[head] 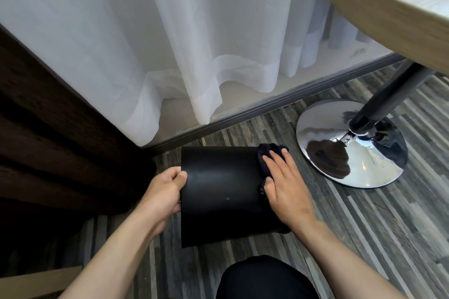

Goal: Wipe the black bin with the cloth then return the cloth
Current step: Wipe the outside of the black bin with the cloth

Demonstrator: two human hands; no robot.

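The black bin (218, 192) lies tipped on its side on the striped wood floor, its smooth wall facing up. My left hand (162, 192) grips the bin's left edge, thumb on top. My right hand (284, 182) presses a dark cloth (263, 155) flat against the bin's right end, fingers spread over it. Most of the cloth is hidden under that hand; a bunched part shows above the fingertips.
A chrome round table base (352, 145) with a dark pole stands right of the bin, under a wooden tabletop (398, 2). White sheer curtains (170, 43) hang behind, a dark brown drape (48, 141) at the left. My dark-clad knee (264, 279) is at the bottom.
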